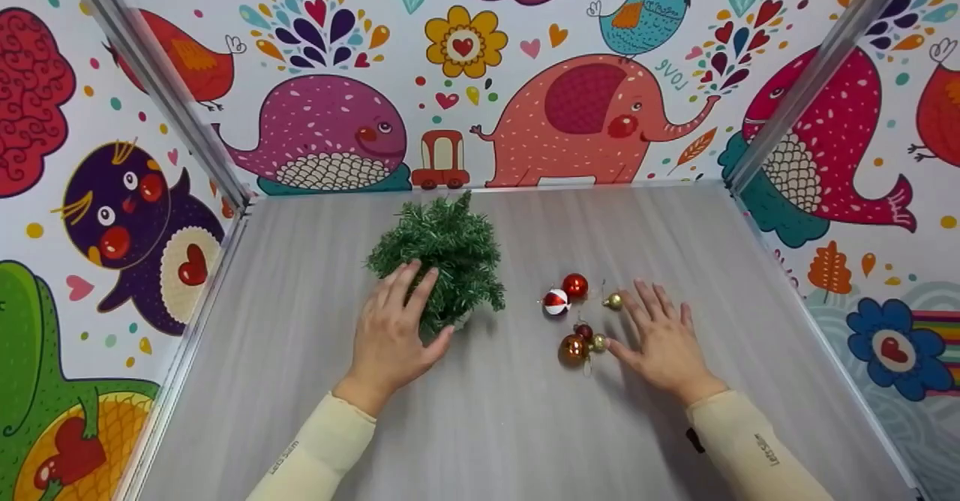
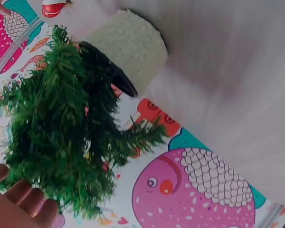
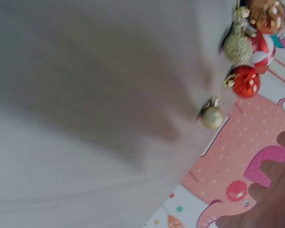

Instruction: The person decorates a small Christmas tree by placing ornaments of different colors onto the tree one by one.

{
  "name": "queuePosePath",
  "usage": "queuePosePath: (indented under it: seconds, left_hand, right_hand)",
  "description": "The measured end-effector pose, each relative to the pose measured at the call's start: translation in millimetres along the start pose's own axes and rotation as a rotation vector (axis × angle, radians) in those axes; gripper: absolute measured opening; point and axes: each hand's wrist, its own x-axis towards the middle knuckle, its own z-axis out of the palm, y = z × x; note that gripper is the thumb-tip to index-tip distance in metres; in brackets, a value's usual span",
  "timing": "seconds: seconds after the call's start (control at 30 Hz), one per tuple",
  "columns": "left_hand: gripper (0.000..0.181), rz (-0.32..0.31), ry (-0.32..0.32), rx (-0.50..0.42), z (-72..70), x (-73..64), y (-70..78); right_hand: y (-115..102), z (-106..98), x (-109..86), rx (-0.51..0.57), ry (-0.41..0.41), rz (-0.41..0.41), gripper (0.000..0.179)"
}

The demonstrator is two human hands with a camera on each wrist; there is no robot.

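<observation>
A small artificial Christmas tree (image 1: pixel 450 242) stands upright left of the table's middle; its pale, rough-textured pot (image 2: pixel 133 50) shows in the left wrist view. Beside it is my left hand (image 1: pixel 390 340), its fingers extended and overlapping the near branches; whether they touch is unclear. My right hand (image 1: pixel 664 343) hovers with spread fingers just right of some bauble ornaments, holding nothing. These are a red ball (image 1: pixel 575 286), a red-and-white ball (image 1: pixel 556 302), a copper ball (image 1: pixel 574 349), a small dark red ball (image 1: pixel 583 331) and small gold balls (image 1: pixel 614 301).
The grey wood-grain table (image 1: pixel 495 426) is enclosed by printed cartoon walls (image 1: pixel 450 111) at the back and sides. Metal posts (image 1: pixel 817 81) rise at the far corners. A small black object (image 1: pixel 696 439) lies partly under the right forearm.
</observation>
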Motion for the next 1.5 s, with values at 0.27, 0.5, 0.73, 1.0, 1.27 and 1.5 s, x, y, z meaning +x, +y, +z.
queuePosePath:
  seconds: [0.27, 0.5, 0.73, 1.0, 1.27, 1.5]
  left_hand:
    - [0.068, -0.049, -0.017, 0.008, 7.5, -0.9, -0.6]
    - [0.071, -0.043, -0.027, 0.0, 8.6, -3.6, -1.5]
    - [0.071, -0.014, -0.032, 0.01, 8.5, -2.8, -2.4]
    - [0.073, 0.013, -0.044, 0.016, 7.3, -1.2, -5.0]
    - [0.075, 0.021, -0.049, 0.031, 8.4, -1.1, -5.7]
    - [0.074, 0.026, -0.06, 0.054, 6.9, -0.1, -5.0]
  right_hand:
    - [-27.5, 6.0, 0.3, -0.036, 0.058, -0.162, 0.083]
    - [-47.3, 14.0, -0.8, -0.099, 0.095, -0.317, 0.065]
    - [-54.0, 27.9, -2.2, -0.099, 0.179, -0.427, 0.06]
    - [-53.1, 36.1, -3.4, -0.104, 0.207, -0.448, 0.055]
    - [-52.0, 39.5, -1.1, -0.099, 0.252, -0.478, 0.049]
    - [-52.9, 39.2, 1.2, -0.119, 0.232, -0.474, 0.048]
